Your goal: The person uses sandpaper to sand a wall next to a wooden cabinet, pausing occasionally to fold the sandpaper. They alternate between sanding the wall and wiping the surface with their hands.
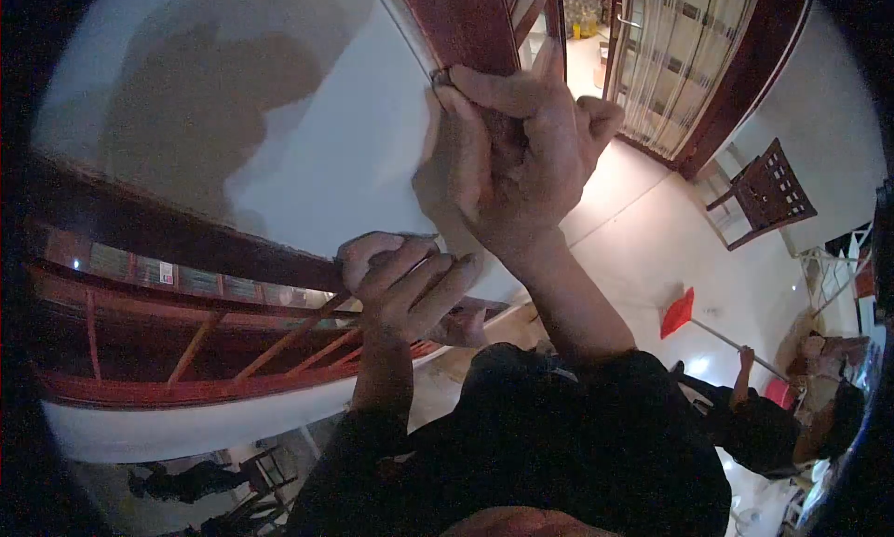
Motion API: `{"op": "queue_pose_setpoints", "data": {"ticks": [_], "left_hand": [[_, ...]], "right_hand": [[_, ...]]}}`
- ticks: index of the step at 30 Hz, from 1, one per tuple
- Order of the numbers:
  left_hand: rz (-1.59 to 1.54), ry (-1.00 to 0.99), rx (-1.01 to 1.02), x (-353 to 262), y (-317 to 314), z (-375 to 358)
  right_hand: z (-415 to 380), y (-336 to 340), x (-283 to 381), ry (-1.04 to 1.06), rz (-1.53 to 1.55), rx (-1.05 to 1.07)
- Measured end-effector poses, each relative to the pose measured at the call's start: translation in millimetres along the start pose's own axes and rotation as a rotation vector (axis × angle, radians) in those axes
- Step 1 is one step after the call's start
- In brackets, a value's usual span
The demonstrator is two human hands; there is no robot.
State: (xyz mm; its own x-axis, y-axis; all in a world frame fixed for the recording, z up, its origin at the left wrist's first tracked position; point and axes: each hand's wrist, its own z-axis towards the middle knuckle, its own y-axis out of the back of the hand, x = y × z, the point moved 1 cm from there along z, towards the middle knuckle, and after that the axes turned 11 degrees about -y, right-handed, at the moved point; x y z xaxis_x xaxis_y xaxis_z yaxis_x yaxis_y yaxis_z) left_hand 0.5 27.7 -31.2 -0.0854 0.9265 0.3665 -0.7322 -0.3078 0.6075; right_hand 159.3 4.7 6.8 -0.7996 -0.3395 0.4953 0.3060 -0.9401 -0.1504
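My right hand [526, 150] is raised against the white wall panel [326, 132], thumb and forefinger pinched at its edge beside a dark red-brown wooden frame [461, 20]. A small dark bit [440, 76] shows at those fingertips, too small to name. Lower and to the left, my left hand [405, 281] has its fingers curled at the panel's bottom edge, next to the end of a dark wooden rail [214, 225]. A thin dark edge runs along its fingertips; whatever it grips is hidden.
Red-brown slatted woodwork [196, 341] lies below the rail. A curtained door [684, 62] stands at upper right, with a wooden chair [768, 194] beyond it. At right, another person [759, 425] holds a long-handled red tool [678, 313] over the pale floor [633, 230].
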Motion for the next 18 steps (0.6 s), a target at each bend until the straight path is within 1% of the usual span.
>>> {"op": "queue_pose_setpoints", "data": {"ticks": [1,2,3,5,6,7,8,10,13,14,16,17,18], "left_hand": [[-0.003,-0.034,-0.072,2,-3,0],[-0.006,-0.068,-0.147,3,-5,0],[-0.007,-0.068,-0.155,3,-5,-2],[-0.001,-0.027,-0.038,5,-6,0],[0.004,-0.024,-0.041,5,-9,1],[-0.003,0.003,-0.058,5,-11,4],[-0.013,0.027,-0.069,5,-11,7],[-0.012,0.004,-0.05,8,-11,10],[-0.005,-0.023,-0.035,11,-13,10],[0.004,-0.031,-0.04,11,-13,8],[-0.008,-0.021,-0.04,9,-12,7],[-0.018,-0.01,-0.037,9,-12,6],[-0.01,-0.009,-0.043,10,-13,4]], "right_hand": [[-6,1,-1,0.004,-0.002,0.0],[-18,4,-3,-0.037,-0.011,0.017],[-33,8,-7,-0.076,-0.021,0.033],[-56,15,-16,-0.156,-0.035,0.066],[-55,14,-15,-0.197,-0.038,0.084],[-47,10,-20,-0.148,0.028,0.033],[-36,6,-21,-0.159,0.031,0.033],[-8,0,-15,-0.062,-0.036,0.07],[7,-10,-11,-0.097,0.036,0.019],[-3,-6,-11,-0.096,0.033,0.018],[-37,5,-16,-0.188,-0.061,0.09],[-46,5,-22,-0.178,-0.058,0.091],[-49,3,-24,-0.196,-0.06,0.046]]}}
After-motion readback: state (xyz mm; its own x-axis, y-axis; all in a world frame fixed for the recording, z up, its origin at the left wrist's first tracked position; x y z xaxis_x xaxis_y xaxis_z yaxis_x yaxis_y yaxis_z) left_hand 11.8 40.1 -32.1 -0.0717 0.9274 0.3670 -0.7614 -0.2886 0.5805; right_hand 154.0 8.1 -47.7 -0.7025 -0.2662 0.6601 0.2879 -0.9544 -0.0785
